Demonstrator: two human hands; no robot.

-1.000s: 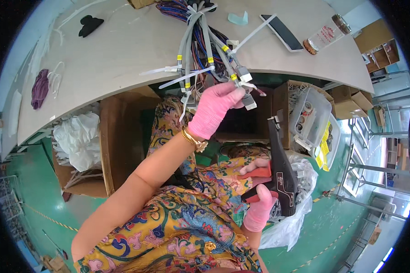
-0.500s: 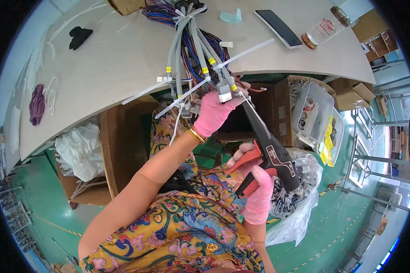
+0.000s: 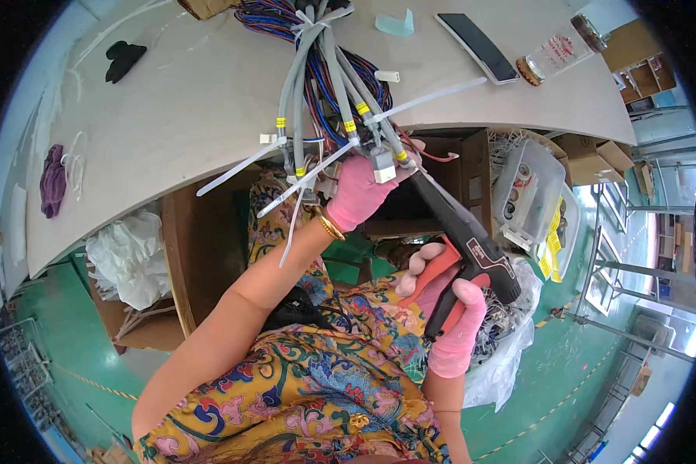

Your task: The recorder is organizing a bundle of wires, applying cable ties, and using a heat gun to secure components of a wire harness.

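Note:
A wiring harness [image 3: 339, 85] of grey cables and blue, red and dark wires hangs over the table's near edge. Pink-gloved, my left hand [image 3: 359, 192] closes round its lower end, beside a white connector [image 3: 383, 168]. Long white cable ties [image 3: 433, 100] stick out from the cables, which carry yellow bands. My right hand [image 3: 460, 329], also in a pink glove, grips a black cable tie gun [image 3: 472, 240] with an orange-red trigger. The gun's nose meets the cable end by my left fingertips; the exact contact is hidden.
On the table [image 3: 170, 116] lie a phone [image 3: 478, 48], a glass bottle [image 3: 561, 50], a black hair clip [image 3: 124, 60] and a purple cloth [image 3: 52, 182]. Below are cardboard boxes [image 3: 179, 259], a clear plastic bin [image 3: 527, 185] and a plastic bag [image 3: 491, 379] of metal-looking parts.
My right hand and the gun's handle have shifted right, while the nose stays at the cable end. My left hand keeps its hold on the harness, almost in place.

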